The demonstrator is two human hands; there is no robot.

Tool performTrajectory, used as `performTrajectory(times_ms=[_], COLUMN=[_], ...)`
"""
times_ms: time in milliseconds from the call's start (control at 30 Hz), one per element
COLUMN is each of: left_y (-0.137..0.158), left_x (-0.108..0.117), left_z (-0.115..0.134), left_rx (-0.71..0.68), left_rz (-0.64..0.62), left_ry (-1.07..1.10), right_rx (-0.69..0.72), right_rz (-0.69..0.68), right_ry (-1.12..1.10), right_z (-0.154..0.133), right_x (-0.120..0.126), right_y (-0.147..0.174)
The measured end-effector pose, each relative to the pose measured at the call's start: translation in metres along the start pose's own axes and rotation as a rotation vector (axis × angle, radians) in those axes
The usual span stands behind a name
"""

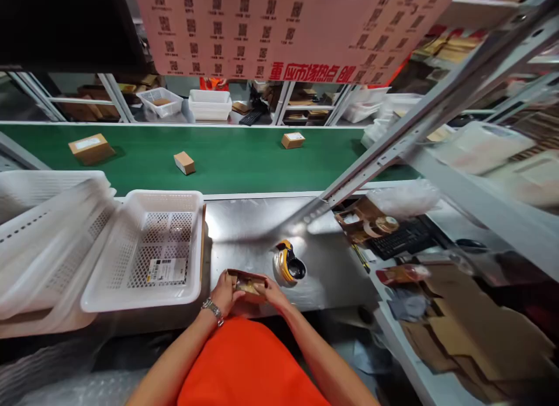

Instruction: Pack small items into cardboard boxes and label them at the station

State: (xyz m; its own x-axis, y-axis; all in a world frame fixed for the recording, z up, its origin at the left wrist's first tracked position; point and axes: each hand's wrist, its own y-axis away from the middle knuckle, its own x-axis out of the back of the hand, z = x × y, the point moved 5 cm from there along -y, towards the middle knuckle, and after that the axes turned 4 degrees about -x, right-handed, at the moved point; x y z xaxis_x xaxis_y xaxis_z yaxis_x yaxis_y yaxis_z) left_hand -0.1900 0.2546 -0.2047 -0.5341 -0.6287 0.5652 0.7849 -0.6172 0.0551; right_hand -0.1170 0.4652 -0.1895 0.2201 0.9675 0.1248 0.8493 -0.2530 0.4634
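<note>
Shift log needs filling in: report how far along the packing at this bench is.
Done: three closed boxes lie on the green belt. In hand: left hand and right hand hold a small open carton at the steel bench's edge, beside the yellow tape dispenser. Left: that carton is unsealed; the white basket holds only a label.

A small brown cardboard box point(247, 285), open-topped, sits at the steel table's near edge.

The small box point(247, 285) is partly covered by the left hand point(225, 293) and right hand point(273, 292); what it contains is too small to tell. Left of the grip, the stacked trays point(39, 243) run off the edge. Right of the grip, the cardboard point(480, 330) is blurred, and the label point(166, 270) in the basket point(144, 249) is unreadable.
</note>
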Motion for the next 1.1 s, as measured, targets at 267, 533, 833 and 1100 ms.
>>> performTrajectory(times_ms=[267, 533, 833, 1100], left_y=[-0.018, -0.03, -0.056, -0.059], left_x=[-0.018, -0.023, -0.027, -0.027], left_z=[-0.033, -0.04, -0.029, -0.025], left_rx=[0.095, 0.035, -0.059, -0.051], left_rz=[0.235, 0.22, 0.118, 0.084], left_ry=[0.492, 0.554, 0.65, 0.705], right_rx=[-0.102, 0.282, 0.132, 0.206], right_rz=[0.071, 0.482, 0.615, 0.426], right_ry=[-0.091, 0.429, 1.006, -0.216], right_z=[0.009, -0.008, -0.034, -0.077], right_x=[0.008, 0.064, 0.115, 0.081], right_y=[0.011, 0.003, -0.01, 0.059])
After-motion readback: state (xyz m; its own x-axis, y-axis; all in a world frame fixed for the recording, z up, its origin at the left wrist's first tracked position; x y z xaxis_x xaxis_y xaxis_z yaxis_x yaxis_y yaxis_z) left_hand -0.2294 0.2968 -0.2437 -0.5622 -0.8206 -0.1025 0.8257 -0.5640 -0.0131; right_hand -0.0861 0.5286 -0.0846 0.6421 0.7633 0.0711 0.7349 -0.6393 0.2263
